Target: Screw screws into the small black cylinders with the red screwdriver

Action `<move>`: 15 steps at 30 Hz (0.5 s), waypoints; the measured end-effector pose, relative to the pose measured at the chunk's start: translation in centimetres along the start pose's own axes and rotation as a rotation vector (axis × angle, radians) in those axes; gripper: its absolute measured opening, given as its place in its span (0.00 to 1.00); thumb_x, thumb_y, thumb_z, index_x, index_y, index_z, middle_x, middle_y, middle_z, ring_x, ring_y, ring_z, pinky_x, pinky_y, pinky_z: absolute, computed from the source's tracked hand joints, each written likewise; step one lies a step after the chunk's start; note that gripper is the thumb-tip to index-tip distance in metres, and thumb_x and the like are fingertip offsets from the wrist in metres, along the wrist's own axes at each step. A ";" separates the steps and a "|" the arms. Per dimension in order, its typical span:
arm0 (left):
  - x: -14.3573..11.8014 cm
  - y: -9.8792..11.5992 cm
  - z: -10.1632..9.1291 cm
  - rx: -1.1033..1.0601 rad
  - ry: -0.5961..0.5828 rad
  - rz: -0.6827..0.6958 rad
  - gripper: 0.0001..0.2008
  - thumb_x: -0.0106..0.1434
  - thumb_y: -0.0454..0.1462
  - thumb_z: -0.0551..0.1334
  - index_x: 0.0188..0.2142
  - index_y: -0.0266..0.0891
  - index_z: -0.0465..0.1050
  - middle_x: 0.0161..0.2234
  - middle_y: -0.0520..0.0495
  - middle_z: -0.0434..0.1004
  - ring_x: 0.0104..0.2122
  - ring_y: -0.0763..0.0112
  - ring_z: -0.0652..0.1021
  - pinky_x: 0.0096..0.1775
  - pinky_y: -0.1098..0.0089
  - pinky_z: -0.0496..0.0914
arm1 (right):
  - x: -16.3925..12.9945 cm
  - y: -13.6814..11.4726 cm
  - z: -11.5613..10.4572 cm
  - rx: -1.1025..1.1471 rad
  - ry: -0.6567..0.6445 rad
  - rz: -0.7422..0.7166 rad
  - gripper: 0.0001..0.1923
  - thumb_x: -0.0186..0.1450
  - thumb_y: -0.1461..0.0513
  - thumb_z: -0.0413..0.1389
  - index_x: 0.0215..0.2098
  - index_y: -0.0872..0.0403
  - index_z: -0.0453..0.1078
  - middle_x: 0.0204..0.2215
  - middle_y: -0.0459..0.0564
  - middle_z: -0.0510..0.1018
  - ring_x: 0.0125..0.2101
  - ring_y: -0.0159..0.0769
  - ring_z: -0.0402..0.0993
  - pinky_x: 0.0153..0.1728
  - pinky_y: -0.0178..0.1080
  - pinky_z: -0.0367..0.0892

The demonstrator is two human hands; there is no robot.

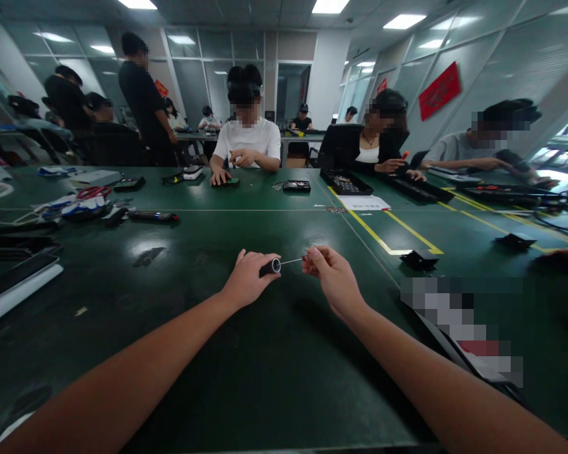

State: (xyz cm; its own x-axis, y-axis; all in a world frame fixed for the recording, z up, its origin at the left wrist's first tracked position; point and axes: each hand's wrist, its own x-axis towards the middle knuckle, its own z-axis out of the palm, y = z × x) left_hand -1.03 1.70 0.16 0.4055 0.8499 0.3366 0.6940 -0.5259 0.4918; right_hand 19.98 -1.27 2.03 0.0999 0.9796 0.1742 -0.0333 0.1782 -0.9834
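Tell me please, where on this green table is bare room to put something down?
The green table is bare between the two forearms and from the left hand to the white tray. It is crowded beside the right hand, by the black parts, and far left around the scissors.

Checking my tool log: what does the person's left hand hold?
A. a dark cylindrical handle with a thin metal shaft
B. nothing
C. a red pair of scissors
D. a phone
A: the left hand is closed around a dark cylindrical handle, whose thin metal shaft points toward the right hand.

The left hand point(247, 277) hides most of the black handle point(270, 267); a pixelated patch point(459, 321) blurs the table's right
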 end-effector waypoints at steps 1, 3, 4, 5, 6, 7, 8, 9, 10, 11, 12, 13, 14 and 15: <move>0.0 0.0 0.0 -0.002 0.003 -0.002 0.18 0.66 0.41 0.65 0.55 0.49 0.73 0.47 0.48 0.78 0.51 0.57 0.74 0.64 0.40 0.50 | 0.0 -0.1 0.0 0.004 0.001 0.002 0.17 0.65 0.49 0.59 0.38 0.54 0.71 0.31 0.48 0.77 0.32 0.35 0.74 0.38 0.41 0.71; 0.0 0.0 -0.1 -0.009 0.006 -0.006 0.18 0.66 0.41 0.65 0.55 0.49 0.73 0.48 0.48 0.78 0.51 0.57 0.74 0.65 0.40 0.50 | -0.1 -0.3 0.0 -0.006 0.003 0.001 0.17 0.64 0.49 0.59 0.38 0.54 0.71 0.30 0.47 0.77 0.30 0.34 0.73 0.36 0.40 0.70; 0.0 0.1 -0.1 -0.012 0.004 -0.008 0.18 0.66 0.41 0.66 0.55 0.49 0.73 0.47 0.48 0.78 0.51 0.57 0.74 0.64 0.40 0.50 | -0.2 -0.4 -0.1 -0.023 -0.002 -0.005 0.17 0.65 0.48 0.59 0.38 0.54 0.71 0.28 0.46 0.76 0.28 0.33 0.72 0.33 0.39 0.69; -0.1 0.1 -0.1 -0.014 0.000 -0.009 0.18 0.66 0.41 0.66 0.55 0.49 0.73 0.47 0.48 0.79 0.50 0.57 0.74 0.65 0.41 0.50 | -0.3 -0.5 -0.1 -0.044 -0.009 -0.013 0.17 0.65 0.48 0.59 0.37 0.54 0.72 0.25 0.45 0.75 0.26 0.32 0.71 0.31 0.38 0.68; -0.1 0.1 -0.1 -0.015 -0.005 -0.010 0.18 0.66 0.40 0.66 0.55 0.49 0.73 0.47 0.48 0.79 0.50 0.57 0.74 0.65 0.41 0.50 | -0.4 -0.6 -0.2 -0.070 -0.015 -0.021 0.18 0.66 0.47 0.58 0.38 0.53 0.72 0.22 0.43 0.73 0.24 0.32 0.69 0.28 0.37 0.66; -0.1 0.1 -0.1 -0.015 -0.009 -0.011 0.18 0.66 0.40 0.66 0.54 0.49 0.73 0.47 0.49 0.79 0.51 0.57 0.74 0.65 0.41 0.50 | -0.4 -0.7 -0.2 -0.091 -0.017 -0.025 0.19 0.66 0.46 0.56 0.38 0.53 0.73 0.20 0.42 0.70 0.22 0.32 0.67 0.26 0.37 0.64; 0.0 0.1 -0.1 -0.015 -0.012 -0.011 0.17 0.65 0.40 0.66 0.54 0.49 0.73 0.48 0.49 0.79 0.51 0.57 0.74 0.65 0.40 0.50 | -0.5 -0.8 -0.3 -0.112 -0.015 -0.025 0.21 0.67 0.44 0.55 0.38 0.53 0.73 0.18 0.41 0.69 0.21 0.32 0.66 0.25 0.36 0.62; 0.0 0.1 0.0 -0.015 -0.015 -0.010 0.18 0.65 0.40 0.66 0.54 0.49 0.73 0.48 0.49 0.79 0.51 0.57 0.74 0.65 0.40 0.49 | -0.5 -0.8 -0.3 -0.129 -0.007 -0.022 0.23 0.68 0.43 0.53 0.38 0.53 0.74 0.18 0.41 0.68 0.20 0.32 0.66 0.24 0.37 0.61; 0.0 0.1 0.0 -0.015 -0.016 -0.008 0.18 0.65 0.40 0.66 0.54 0.49 0.73 0.48 0.49 0.79 0.51 0.57 0.74 0.65 0.40 0.49 | -0.5 -0.8 -0.3 -0.146 0.003 -0.018 0.25 0.68 0.42 0.51 0.38 0.53 0.75 0.18 0.42 0.69 0.20 0.32 0.66 0.23 0.37 0.61; 0.0 0.1 0.0 -0.014 -0.016 -0.008 0.17 0.65 0.40 0.66 0.54 0.49 0.73 0.48 0.49 0.79 0.51 0.57 0.74 0.64 0.40 0.50 | -0.5 -0.8 -0.3 -0.164 0.009 -0.014 0.25 0.68 0.42 0.51 0.37 0.54 0.75 0.18 0.43 0.69 0.20 0.32 0.66 0.23 0.37 0.61; 0.0 0.0 0.0 -0.012 -0.016 -0.008 0.17 0.65 0.40 0.66 0.54 0.49 0.74 0.48 0.49 0.79 0.51 0.57 0.74 0.64 0.41 0.50 | -0.4 -0.7 -0.3 -0.183 0.011 -0.015 0.25 0.68 0.42 0.51 0.37 0.54 0.76 0.19 0.44 0.70 0.21 0.32 0.66 0.23 0.37 0.61; 0.1 0.0 0.0 -0.012 -0.016 -0.008 0.17 0.65 0.40 0.66 0.54 0.48 0.74 0.47 0.49 0.79 0.50 0.57 0.74 0.64 0.41 0.51 | -0.4 -0.6 -0.4 -0.198 0.012 -0.023 0.24 0.68 0.43 0.51 0.37 0.54 0.76 0.20 0.44 0.71 0.21 0.32 0.66 0.24 0.37 0.61; 0.1 0.0 0.0 -0.013 -0.014 -0.010 0.17 0.65 0.40 0.66 0.54 0.48 0.74 0.47 0.48 0.79 0.50 0.57 0.74 0.63 0.41 0.52 | -0.3 -0.5 -0.4 -0.206 0.014 -0.035 0.23 0.68 0.44 0.52 0.38 0.54 0.76 0.21 0.44 0.72 0.22 0.32 0.67 0.25 0.37 0.62; 0.1 0.0 0.0 -0.016 -0.011 -0.010 0.17 0.65 0.40 0.66 0.53 0.48 0.74 0.46 0.48 0.79 0.49 0.58 0.74 0.63 0.42 0.53 | -0.2 -0.3 -0.4 -0.205 0.019 -0.048 0.21 0.68 0.46 0.53 0.40 0.53 0.76 0.22 0.44 0.72 0.23 0.32 0.67 0.26 0.37 0.63</move>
State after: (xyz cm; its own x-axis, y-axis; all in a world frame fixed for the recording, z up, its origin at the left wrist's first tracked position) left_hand -1.02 1.78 0.20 0.4046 0.8555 0.3230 0.6883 -0.5175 0.5084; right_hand 20.33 -1.58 2.30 0.1150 0.9683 0.2219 0.1744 0.2003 -0.9641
